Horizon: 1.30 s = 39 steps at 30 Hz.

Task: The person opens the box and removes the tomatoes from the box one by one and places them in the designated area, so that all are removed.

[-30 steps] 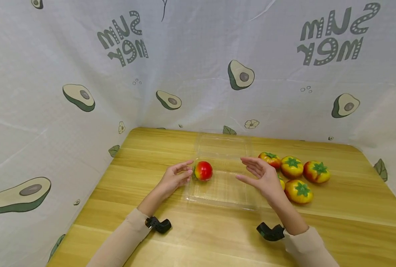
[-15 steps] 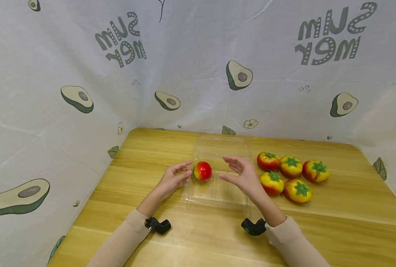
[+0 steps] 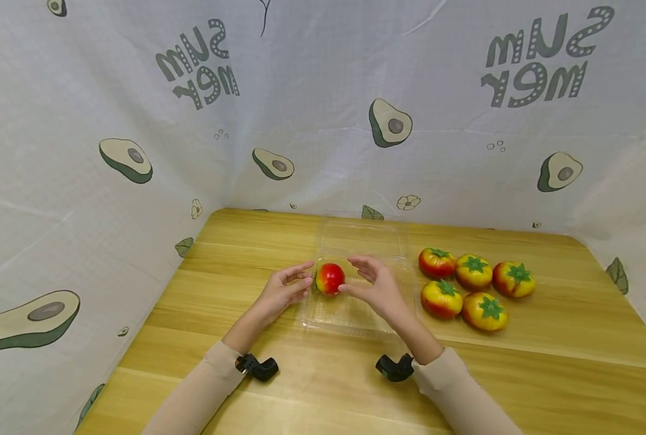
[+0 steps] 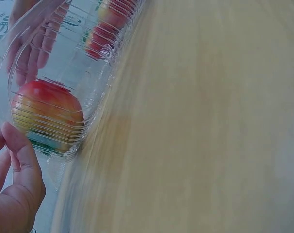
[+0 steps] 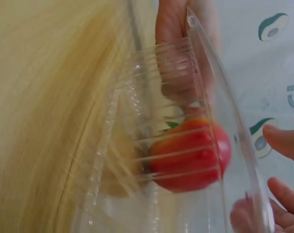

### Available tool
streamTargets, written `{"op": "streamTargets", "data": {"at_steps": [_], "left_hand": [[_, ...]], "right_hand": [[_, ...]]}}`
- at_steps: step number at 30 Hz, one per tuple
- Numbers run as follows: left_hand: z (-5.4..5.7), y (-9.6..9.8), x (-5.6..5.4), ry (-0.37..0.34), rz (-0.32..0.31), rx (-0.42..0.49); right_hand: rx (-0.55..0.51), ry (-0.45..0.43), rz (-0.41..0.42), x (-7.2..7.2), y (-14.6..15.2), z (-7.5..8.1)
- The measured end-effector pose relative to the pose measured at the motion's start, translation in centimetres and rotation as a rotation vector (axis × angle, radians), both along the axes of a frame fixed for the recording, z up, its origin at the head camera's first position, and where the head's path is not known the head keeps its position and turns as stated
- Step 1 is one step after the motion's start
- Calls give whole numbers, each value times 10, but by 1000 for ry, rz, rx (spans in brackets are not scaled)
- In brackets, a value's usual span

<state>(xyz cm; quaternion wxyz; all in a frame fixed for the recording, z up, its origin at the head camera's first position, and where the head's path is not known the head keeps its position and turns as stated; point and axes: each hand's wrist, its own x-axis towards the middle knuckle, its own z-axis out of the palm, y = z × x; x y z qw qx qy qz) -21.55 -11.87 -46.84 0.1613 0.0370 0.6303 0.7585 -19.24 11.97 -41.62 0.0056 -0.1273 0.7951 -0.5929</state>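
A clear plastic clamshell box [image 3: 355,329] lies on the table, its lid [image 3: 363,238] folded back toward the curtain. Inside, near the left wall, a red-and-yellow tomato [image 3: 330,278] rests on its side, green leaves facing left. My left hand [image 3: 279,296] is at the box's left edge, fingers loosely bent; in the left wrist view its fingertips [image 4: 13,133] are right at the rim. Over the box, my right hand [image 3: 377,290] has its thumb and fingers spread, with the thumb tip overlapping the tomato's right side in the head view. Nothing is between its fingers.
Several similar tomatoes [image 3: 473,270] with green leaf tops stand in two rows to the right of the box. A white curtain [image 3: 312,109] printed with avocados hangs behind and beside the wooden table [image 3: 312,386].
My right hand has moved left from beside the tomato group to over the box, close to the single tomato. The left hand has stayed in place.
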Motion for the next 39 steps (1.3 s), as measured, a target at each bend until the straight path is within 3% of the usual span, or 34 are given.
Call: {"op": "streamTargets", "data": {"at_steps": [14, 28, 39], "left_hand": [[2, 0, 0, -4, -6, 10], [0, 0, 0, -3, -8, 0], [1, 0, 1, -6, -8, 9]], "right_hand": [[148, 27, -28, -6, -25, -3], [177, 51, -32, -9, -35, -12], [272, 88, -80, -11, -40, -22]]}}
